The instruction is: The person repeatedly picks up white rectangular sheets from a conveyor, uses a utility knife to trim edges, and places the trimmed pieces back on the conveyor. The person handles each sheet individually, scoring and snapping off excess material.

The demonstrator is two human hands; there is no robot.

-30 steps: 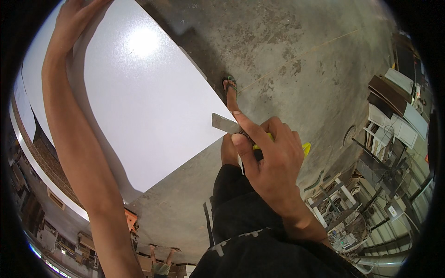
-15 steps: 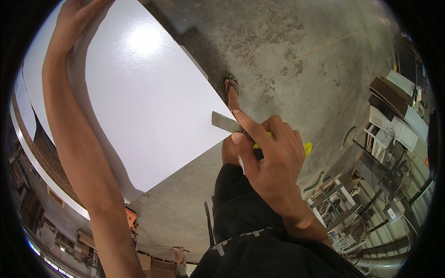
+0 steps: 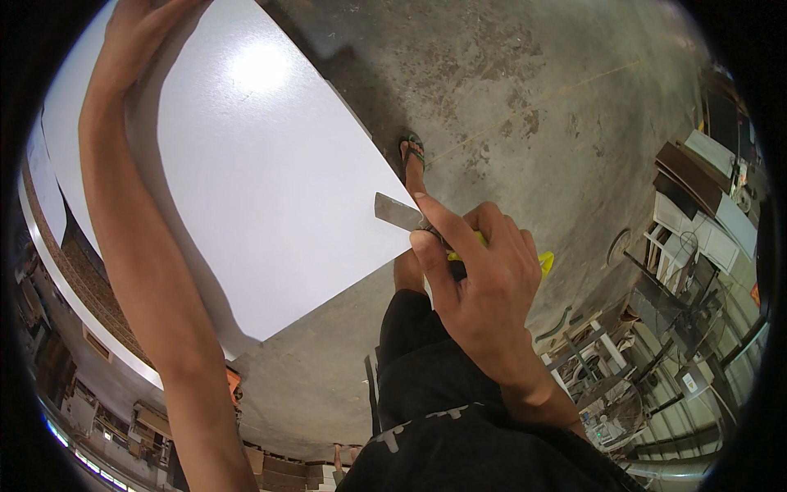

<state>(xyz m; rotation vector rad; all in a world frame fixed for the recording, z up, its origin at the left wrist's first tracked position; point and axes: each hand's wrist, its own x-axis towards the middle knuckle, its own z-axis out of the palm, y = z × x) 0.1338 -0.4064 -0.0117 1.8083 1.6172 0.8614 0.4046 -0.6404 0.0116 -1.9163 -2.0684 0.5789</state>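
Note:
A large white glossy panel [image 3: 270,189] fills the left half of the view, its near right corner pointing at my right hand [image 3: 490,287]. That hand is closed around a chisel [image 3: 396,212] with a flat metal blade and a yellow and black handle, mostly covered by my fingers. Its blade lies over the panel's corner, my index finger and thumb pinching where it meets the handle. At the far left my left hand [image 3: 131,41] reaches over the panel's far part; its fingers are cut off by the picture's edge.
My sandaled foot [image 3: 412,149] stands on the concrete floor [image 3: 508,123] beside the panel. Stacked boards [image 3: 693,176], a fan [image 3: 611,414] and scrap frames line the right side. A curved board edge [image 3: 90,316] runs under the panel at left. Another person's legs [image 3: 338,459] show at the bottom.
The panel and my left arm appear shifted slightly to the right in the picture. My right hand keeps nearly the same place, the chisel still over the corner.

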